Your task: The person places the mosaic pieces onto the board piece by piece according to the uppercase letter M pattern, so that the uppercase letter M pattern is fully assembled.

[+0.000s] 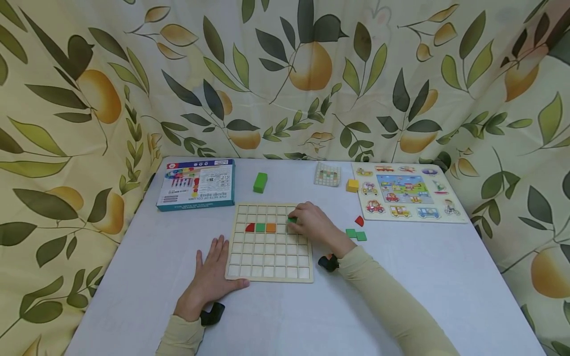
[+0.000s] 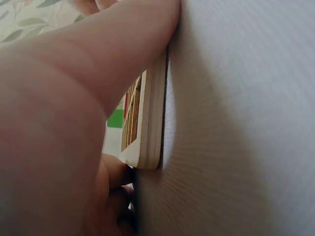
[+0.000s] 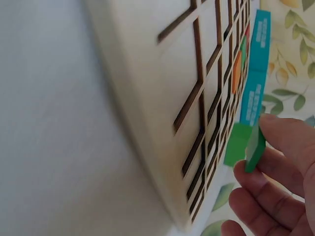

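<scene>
Pinching a thin green tile [image 3: 254, 145] on edge between thumb and fingertips, right hand [image 1: 311, 223] hovers over the grid board [image 1: 269, 259], tile protruding past the fingertips; left hand [image 1: 213, 274] lies flat, fingers spread, beside the board's left edge.

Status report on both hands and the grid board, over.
Right hand pinches green tile over grid board. Left hand flat, steadying board edge. Nothing blocking.

A thin green tile [image 3: 255, 147], seemingly tilted on edge, sits above the wooden grid board [image 1: 269, 242], right side.
</scene>
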Available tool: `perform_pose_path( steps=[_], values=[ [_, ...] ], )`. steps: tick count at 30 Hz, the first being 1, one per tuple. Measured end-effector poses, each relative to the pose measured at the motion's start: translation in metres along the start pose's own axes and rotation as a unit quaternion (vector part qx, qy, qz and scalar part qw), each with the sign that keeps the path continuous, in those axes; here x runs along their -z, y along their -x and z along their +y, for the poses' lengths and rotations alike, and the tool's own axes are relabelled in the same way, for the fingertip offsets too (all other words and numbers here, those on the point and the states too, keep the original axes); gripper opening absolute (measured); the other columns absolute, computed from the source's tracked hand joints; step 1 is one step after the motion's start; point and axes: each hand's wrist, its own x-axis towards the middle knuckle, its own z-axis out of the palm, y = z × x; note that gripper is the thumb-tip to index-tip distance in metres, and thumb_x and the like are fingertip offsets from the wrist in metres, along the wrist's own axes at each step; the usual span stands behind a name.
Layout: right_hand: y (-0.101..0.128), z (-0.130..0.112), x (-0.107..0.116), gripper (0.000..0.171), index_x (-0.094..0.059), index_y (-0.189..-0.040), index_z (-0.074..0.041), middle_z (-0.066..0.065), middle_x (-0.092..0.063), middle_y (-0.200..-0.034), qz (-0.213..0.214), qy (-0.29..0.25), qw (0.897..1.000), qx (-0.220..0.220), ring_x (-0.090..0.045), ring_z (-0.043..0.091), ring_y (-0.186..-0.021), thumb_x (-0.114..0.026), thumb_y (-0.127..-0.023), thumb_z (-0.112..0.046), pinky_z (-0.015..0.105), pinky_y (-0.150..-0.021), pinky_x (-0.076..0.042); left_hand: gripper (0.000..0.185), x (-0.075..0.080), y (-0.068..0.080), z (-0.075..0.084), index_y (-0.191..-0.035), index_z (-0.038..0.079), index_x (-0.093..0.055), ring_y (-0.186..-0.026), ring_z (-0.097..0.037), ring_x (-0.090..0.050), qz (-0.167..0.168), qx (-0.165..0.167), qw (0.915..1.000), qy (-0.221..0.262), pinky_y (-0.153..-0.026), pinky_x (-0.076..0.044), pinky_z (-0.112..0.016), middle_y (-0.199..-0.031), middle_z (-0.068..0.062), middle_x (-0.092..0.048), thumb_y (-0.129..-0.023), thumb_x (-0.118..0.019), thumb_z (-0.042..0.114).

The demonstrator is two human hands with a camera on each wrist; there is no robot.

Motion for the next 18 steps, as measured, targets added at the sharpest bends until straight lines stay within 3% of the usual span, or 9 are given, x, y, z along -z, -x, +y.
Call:
perform_pose_path(
  steps=[13, 18],
  values=[
    [-0.012, -0.017, -0.012, 0.019, -0.076, -0.1, -0.008, 0.001, -0.065, -0.092, 0.007, 0.028, 0.998, 0.049, -0.057, 0.021, -0.085, -0.076, -0.087, -0.021, 0.036, -0.076, -0.048, 0.125, -0.001, 0.0, 0.0, -0.154, -0.002, -0.016, -0.146, -0.036, 0.002, 0.001, 0.002, 1.0, 0.001, -0.106, 0.01, -0.066, -0.161, -0.019, -0.006, -0.069, -0.074, 0.068],
    [-0.015, -0.019, -0.017, 0.019, -0.077, -0.098, -0.01, 0.001, -0.064, -0.089, 0.009, 0.044, 0.998, 0.046, -0.058, 0.022, -0.085, -0.078, -0.085, -0.024, 0.037, -0.076, -0.048, 0.124, -0.001, 0.0, 0.0, -0.154, -0.002, -0.016, -0.147, -0.035, 0.002, 0.0, 0.003, 1.0, -0.004, -0.107, 0.01, -0.065, -0.161, -0.018, -0.006, -0.07, -0.073, 0.069]
  ],
)
